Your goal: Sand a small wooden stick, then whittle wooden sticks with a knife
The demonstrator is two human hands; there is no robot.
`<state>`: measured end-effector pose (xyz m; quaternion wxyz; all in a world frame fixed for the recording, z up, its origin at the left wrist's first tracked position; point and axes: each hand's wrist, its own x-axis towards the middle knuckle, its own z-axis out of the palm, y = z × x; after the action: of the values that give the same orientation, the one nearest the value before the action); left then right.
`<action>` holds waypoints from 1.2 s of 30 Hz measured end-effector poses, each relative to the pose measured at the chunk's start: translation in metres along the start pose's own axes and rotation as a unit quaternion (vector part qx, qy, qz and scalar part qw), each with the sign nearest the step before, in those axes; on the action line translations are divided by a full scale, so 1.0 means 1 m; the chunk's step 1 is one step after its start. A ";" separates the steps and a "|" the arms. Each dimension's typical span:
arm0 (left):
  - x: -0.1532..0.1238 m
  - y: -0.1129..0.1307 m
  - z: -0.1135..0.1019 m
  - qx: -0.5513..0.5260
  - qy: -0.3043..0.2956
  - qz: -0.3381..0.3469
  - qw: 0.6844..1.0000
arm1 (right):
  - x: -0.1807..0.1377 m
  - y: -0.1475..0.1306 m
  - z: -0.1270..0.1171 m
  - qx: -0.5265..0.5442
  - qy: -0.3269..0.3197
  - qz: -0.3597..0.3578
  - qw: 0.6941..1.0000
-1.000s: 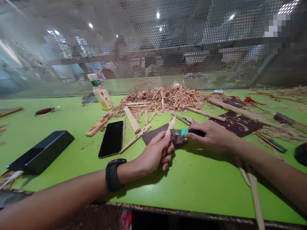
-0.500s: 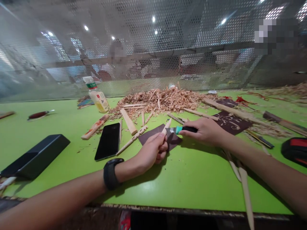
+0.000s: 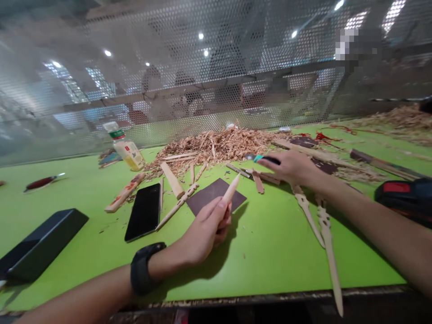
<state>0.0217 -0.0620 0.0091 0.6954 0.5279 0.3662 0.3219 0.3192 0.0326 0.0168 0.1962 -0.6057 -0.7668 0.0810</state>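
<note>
My left hand [image 3: 205,229], with a black watch on its wrist, is closed round a pale pointed wooden stick [image 3: 231,190] held above a dark brown sheet [image 3: 211,198]. My right hand [image 3: 290,165] reaches forward towards the heap of wood shavings [image 3: 219,144] and is closed on a small knife with a teal and black handle [image 3: 263,158]. Two carved wooden pieces [image 3: 324,225] lie under my right forearm.
A black phone [image 3: 143,211], a black box [image 3: 40,243], a printed wooden strip [image 3: 123,192], a plastic bottle [image 3: 124,146] and several wooden sticks lie on the green table [image 3: 270,252]. A black and red object [image 3: 405,198] sits right. Perforated mesh stands behind.
My right hand has pulled the knife away from the stick and moved it back towards the shavings. My left hand has lifted the stick off the brown sheet.
</note>
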 end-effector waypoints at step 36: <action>0.000 -0.008 -0.001 -0.017 0.026 0.012 0.999 | -0.028 -0.065 0.016 0.094 -0.063 -0.175 0.978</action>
<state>0.0216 -0.0637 0.0016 0.6905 0.5116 0.3727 0.3500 0.2596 -0.0087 0.0197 0.2147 -0.4342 -0.8609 0.1556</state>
